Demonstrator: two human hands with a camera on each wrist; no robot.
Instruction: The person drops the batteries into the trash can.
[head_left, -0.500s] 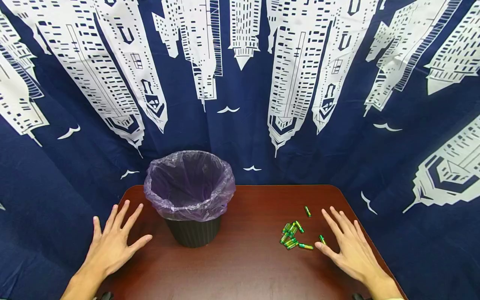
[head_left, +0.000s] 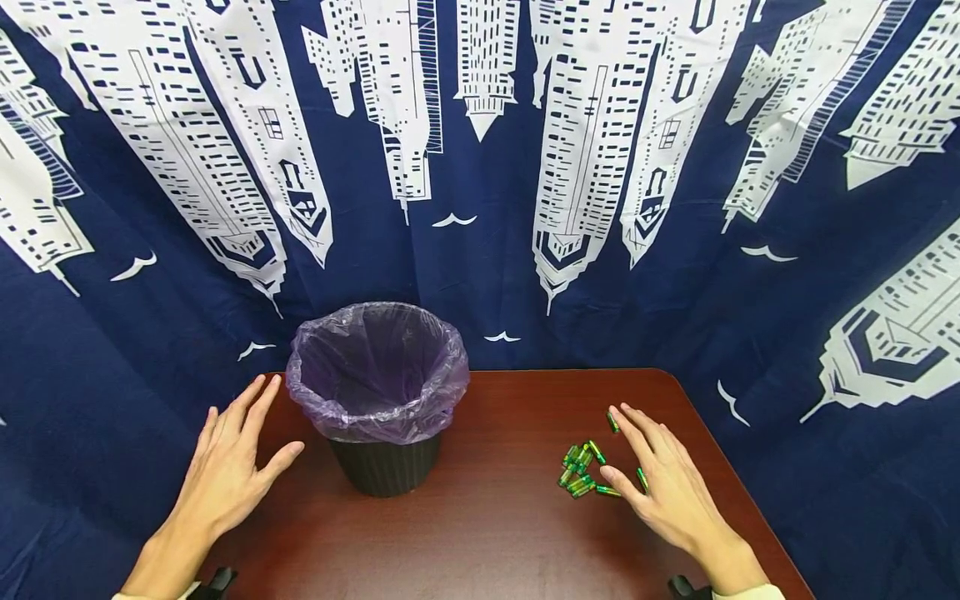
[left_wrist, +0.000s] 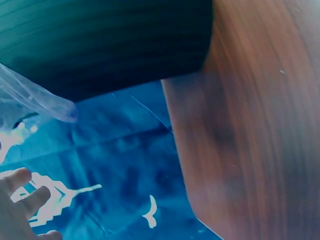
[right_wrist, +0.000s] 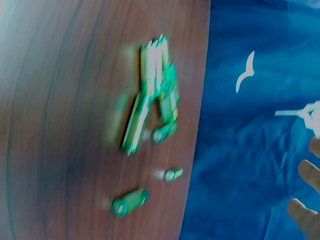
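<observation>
Several green and yellow batteries (head_left: 577, 475) lie in a loose pile on the right half of the table, with a few apart from it; the right wrist view shows the same batteries (right_wrist: 155, 70), slightly blurred. My right hand (head_left: 667, 487) hovers beside and partly over them, fingers extended, holding nothing. It partly hides one battery (head_left: 642, 479). On the left stands a dark ribbed trash bin (head_left: 386, 467) lined with a translucent purple bag (head_left: 442, 408). My left hand (head_left: 225, 475) is held to the left of the bin, fingers spread and nothing in them.
The reddish-brown wooden table (head_left: 495, 533) has rounded far corners. Right behind it hangs a dark blue curtain (head_left: 480, 267) printed with white buildings and birds, which also runs down both sides.
My right hand has moved left, closer to the batteries. My left hand has turned a little and its fingers have risen toward the bin's side. The bin and batteries have stayed put.
</observation>
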